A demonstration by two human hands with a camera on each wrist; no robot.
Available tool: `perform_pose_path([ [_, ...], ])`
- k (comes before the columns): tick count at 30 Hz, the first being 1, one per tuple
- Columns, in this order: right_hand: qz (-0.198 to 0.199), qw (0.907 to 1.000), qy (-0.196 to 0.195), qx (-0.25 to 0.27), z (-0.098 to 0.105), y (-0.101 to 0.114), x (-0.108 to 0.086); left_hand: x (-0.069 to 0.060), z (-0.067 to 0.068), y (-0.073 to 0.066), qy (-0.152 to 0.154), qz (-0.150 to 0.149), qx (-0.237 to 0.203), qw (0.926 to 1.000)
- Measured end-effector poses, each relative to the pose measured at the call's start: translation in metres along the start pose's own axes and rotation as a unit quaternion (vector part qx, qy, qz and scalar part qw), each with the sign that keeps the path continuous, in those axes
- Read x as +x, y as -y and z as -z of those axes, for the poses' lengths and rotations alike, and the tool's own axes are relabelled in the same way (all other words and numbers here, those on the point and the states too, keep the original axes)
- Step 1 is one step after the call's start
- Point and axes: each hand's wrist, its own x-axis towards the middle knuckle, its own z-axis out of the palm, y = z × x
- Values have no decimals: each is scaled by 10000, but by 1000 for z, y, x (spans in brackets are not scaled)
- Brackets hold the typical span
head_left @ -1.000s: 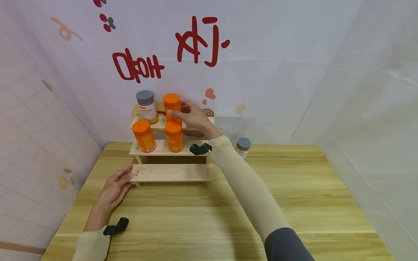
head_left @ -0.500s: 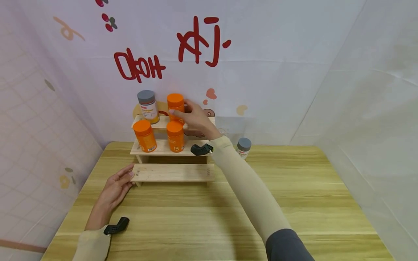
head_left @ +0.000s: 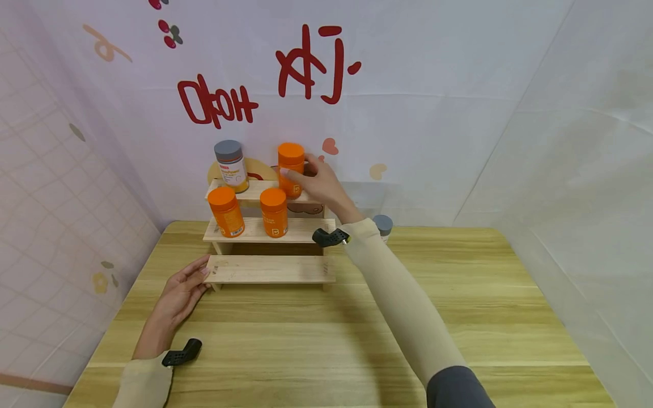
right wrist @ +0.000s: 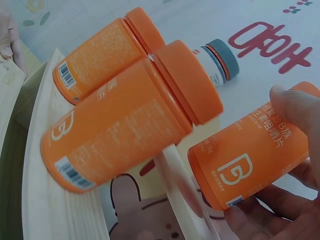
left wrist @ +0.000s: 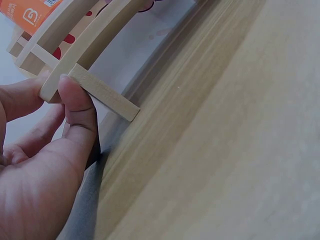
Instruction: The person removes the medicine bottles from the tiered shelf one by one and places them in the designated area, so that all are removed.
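Observation:
My right hand (head_left: 329,187) holds an orange supplement bottle (head_left: 289,160) upright at the top tier of a small three-tier wooden rack (head_left: 270,269), with thumb and fingers round its sides. In the right wrist view the held bottle (right wrist: 245,155) shows white lettering; whether its base touches the board I cannot tell. My left hand (head_left: 178,297) pinches the left end of the lowest board; in the left wrist view the thumb (left wrist: 77,95) lies against the board's corner. On the middle tier stand two orange bottles (head_left: 227,215), and a grey-lidded bottle (head_left: 232,167) stands at top left.
Another grey-lidded bottle (head_left: 382,224) stands on the wooden table (head_left: 459,294) right of the rack, partly hidden by my right forearm. A printed white cloth (head_left: 428,96) hangs behind the rack, and further cloth walls flank the table on both sides.
My right hand has moved the orange bottle rightward along the top tier, away from the grey-lidded one. The left hand keeps its place on the rack.

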Motion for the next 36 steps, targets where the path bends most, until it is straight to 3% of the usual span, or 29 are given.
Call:
perform_pose_path([
  [5, 172, 9997, -174, 4, 13, -5, -9, 0, 0, 0, -30, 19, -14, 10000],
  [29, -91, 9970, -765, 66, 54, -34, -61, -1, 1, 0, -172, 24, -48, 9998],
  [36, 66, 9956, -922, 149, 66, -45, -78, 1, 1, 1, -80, 64, -29, 9999],
])
